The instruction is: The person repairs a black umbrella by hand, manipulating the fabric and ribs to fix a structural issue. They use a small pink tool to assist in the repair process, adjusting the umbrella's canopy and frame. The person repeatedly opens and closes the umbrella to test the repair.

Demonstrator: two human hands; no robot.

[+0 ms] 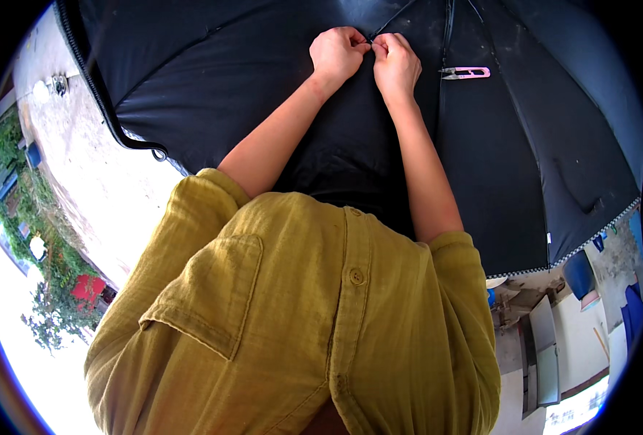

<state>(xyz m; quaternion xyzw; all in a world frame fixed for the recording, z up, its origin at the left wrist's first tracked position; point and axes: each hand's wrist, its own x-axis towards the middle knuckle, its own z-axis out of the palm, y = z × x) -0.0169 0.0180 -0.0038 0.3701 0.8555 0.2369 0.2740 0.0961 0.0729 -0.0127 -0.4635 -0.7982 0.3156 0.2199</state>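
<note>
A large black umbrella (350,138) lies spread out in front of me, its cloth crossed by seams and thin ribs. My left hand (338,54) is closed in a pinch at a seam near the far middle. Close beside it, my right hand (397,64) also pinches, thumb and fingertips together. The two sets of fingertips almost meet over a dark spot on the seam. Whatever sits between them is too small to make out. Thread snips (468,73) with a pink handle rest on the cloth to the right of my right hand, blades toward it.
At the left the umbrella's thick black edge (102,101) ends in a small loop, over a bright pale ground (82,174). Green plants (9,167) and a red object (89,288) stand beyond. A blue container (579,274) and a pale cabinet (546,355) are at the lower right.
</note>
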